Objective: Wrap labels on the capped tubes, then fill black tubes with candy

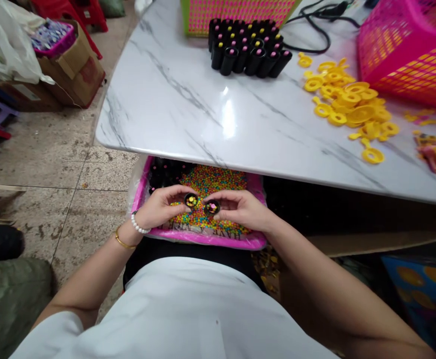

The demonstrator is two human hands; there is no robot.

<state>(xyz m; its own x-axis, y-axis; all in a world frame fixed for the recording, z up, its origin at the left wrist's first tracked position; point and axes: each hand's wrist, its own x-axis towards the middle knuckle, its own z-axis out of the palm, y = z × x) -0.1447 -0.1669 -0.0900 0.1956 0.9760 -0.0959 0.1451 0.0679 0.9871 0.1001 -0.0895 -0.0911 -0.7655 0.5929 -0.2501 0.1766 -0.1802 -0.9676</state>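
Note:
Over a pink tray (203,238) of small coloured balls (218,177), each of my hands grips a round black tube, seen from its open end. My left hand (165,203) is closed around one tube (191,200), with a yellow piece and coloured balls inside its mouth. In my right hand (240,207) is a second tube (212,207), showing a pink piece and some balls. The two tubes are close together but apart. More black tubes (161,172) lie in the tray's far left corner, partly under the table edge.
A marbled table (165,99) lies just beyond the tray. On it stand a block of black tubes (245,55), a heap of yellow ring-shaped plastic parts (352,102) and a pink basket (408,60). A black cable (324,40) runs behind. Cardboard boxes (72,70) stand on the floor at left.

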